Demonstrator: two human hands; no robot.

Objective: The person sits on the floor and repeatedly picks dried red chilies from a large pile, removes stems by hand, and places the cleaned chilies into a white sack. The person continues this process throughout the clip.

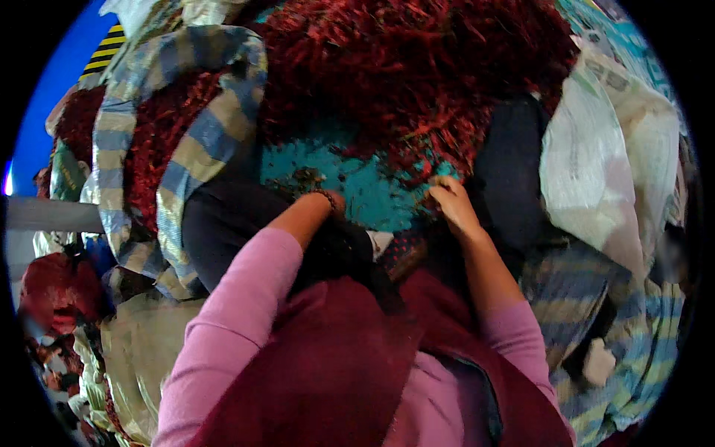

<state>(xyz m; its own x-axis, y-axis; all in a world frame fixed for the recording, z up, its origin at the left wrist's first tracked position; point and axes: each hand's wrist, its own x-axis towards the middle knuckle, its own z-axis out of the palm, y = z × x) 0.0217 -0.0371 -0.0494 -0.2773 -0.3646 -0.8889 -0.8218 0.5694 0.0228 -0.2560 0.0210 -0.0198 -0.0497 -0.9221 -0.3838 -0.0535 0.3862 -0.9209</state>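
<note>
A large heap of dried red chili peppers [391, 72] lies in front of me on a teal sheet [363, 190]. My left hand [337, 204] is low over the near edge of the sheet, beside my dark-clothed leg; its fingers are hidden in shadow, and a bracelet circles the wrist. Near it lies a small pile of brownish bits [304, 180]. At the lower right edge of the heap is my right hand [449, 198], its fingers bent together near loose chilies; whether something is between them cannot be made out.
To the left stands an open striped woven sack [209, 131] with red chilies [167, 117] inside. White sacks [586, 151] are on the right, above striped woven sacking [570, 296]. A beige sack [145, 357] lies at the lower left. Loose stems and fragments are scattered on the sheet.
</note>
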